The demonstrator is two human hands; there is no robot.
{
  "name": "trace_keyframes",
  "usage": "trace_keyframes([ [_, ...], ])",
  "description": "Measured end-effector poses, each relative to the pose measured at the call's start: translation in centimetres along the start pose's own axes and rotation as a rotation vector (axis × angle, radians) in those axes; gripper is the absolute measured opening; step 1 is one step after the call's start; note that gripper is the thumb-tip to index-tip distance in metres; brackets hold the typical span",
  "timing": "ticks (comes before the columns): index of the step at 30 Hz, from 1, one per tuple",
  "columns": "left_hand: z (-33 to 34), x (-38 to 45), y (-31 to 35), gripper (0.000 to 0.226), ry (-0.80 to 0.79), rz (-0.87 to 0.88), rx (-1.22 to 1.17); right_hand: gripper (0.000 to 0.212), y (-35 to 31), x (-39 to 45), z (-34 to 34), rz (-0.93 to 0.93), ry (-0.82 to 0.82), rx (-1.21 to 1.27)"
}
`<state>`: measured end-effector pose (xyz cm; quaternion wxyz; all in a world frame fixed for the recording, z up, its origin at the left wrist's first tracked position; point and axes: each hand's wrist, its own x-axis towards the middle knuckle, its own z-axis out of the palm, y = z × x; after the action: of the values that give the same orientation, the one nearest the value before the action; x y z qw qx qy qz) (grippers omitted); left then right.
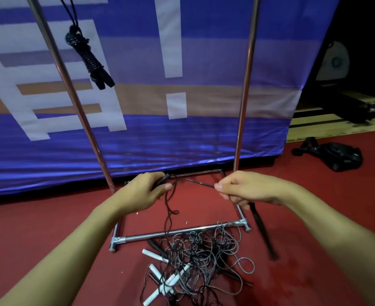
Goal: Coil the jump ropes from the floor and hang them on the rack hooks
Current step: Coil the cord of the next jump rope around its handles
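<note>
A black jump rope (195,182) stretches between my two hands above the rack's base. My left hand (145,192) grips folded loops of it, and a strand trails down from that hand to the floor pile. My right hand (246,188) pinches the rope, with a black handle (262,230) hanging below the fist. A tangled pile of jump ropes (195,261), with grey and black cords and white handles, lies on the red floor in front of the rack. One coiled black rope (89,56) hangs from the top of the rack at upper left.
The chrome rack has two uprights (245,85) and a floor frame with a front bar (177,233). A blue banner (182,140) stands right behind it. A black bag (341,154) lies on the red floor at the right.
</note>
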<state>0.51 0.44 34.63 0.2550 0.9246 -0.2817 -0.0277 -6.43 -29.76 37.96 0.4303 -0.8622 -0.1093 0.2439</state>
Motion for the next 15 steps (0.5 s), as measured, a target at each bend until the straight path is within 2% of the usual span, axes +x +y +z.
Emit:
trace_keyframes([
  [3, 0.8, 0.1, 0.4, 0.023, 0.077, -0.108, -0.119, 0.037, -0.1, 0.9, 0.7, -0.033, 0.100, 0.183],
  [6, 0.7, 0.2, 1.8, 0.019, 0.125, -0.167, -0.279, 0.029, -0.9, 1.6, 0.9, -0.022, 0.204, 0.631],
  [9, 1.1, 0.0, 4.6, 0.022, 0.012, -0.194, -0.712, 0.022, -2.6, 1.8, 1.4, -0.004, 0.251, 1.215],
  [11, 2.3, -0.4, 6.8, 0.019, -0.070, -0.190, -0.886, 0.022, -3.8, 2.1, 2.0, -0.047, 0.329, 1.482],
  [13, 3.3, -0.6, 8.8, 0.016, -0.143, -0.164, -0.942, 0.023, -4.5, 2.8, 2.3, -0.129, 0.454, 1.611],
  [15, 3.7, -0.6, 10.2, 0.019, -0.171, -0.164, -1.032, 0.024, -4.8, 3.3, 2.4, -0.181, 0.613, 1.511],
])
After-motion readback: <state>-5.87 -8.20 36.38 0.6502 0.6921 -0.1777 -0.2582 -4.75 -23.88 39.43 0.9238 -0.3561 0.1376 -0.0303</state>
